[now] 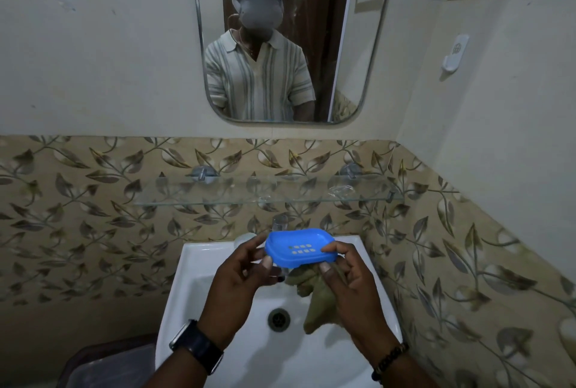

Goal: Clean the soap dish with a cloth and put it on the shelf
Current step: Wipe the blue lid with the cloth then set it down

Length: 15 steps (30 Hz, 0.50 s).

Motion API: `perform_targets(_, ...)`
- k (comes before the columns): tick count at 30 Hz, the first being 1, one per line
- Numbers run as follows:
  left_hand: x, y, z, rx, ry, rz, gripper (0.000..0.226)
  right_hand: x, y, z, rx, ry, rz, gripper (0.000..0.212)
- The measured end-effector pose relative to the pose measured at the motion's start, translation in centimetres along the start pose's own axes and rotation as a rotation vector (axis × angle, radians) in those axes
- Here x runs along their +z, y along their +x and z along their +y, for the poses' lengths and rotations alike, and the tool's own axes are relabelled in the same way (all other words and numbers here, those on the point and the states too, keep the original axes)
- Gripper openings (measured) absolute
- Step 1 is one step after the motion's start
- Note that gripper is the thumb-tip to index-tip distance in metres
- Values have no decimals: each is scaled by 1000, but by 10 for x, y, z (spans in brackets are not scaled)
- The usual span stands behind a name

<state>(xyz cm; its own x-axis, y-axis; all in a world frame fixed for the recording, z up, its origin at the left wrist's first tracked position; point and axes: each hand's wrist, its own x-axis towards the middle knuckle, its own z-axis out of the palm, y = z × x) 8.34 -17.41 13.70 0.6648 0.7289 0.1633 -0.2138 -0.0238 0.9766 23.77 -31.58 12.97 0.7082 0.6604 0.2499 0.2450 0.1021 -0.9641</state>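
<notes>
Head view.
- Item: rounded blue plastic soap dish [300,247] with a slotted floor, held level above the white ceramic basin [193,294].
- Your left hand [240,275] pinches the dish's left end. Your right hand [349,281] pinches its right end.
- Item: crumpled olive-green cloth [314,300], bunched under your right hand, hanging over the basin.
- Item: clear glass wall shelf [268,192], above the basin.

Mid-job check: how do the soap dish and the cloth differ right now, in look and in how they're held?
The soap dish is bright blue and rigid; the cloth is olive-green and crumpled. The soap dish is pinched at both ends, by the left hand and the right hand; the cloth hangs under the right hand alone. Both are over the white sink.
</notes>
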Motion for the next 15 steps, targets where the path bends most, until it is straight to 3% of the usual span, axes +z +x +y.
perform_targets(4,9,-11,-3,-174,-312,43,49,3,-5,5,-36,-123,10,35)
perform_targets(7,11,-10,-3,-231,-345,84,52,5,-9,9,-37,-182,-14,33)
perform_targets(10,9,-9,-5,-254,-361,120,41,6,-11,9,-41,-212,-30,33)
perform_targets(15,-3,-9,-11,-234,-372,186,34,12,-13,4,-27,-251,-44,47)
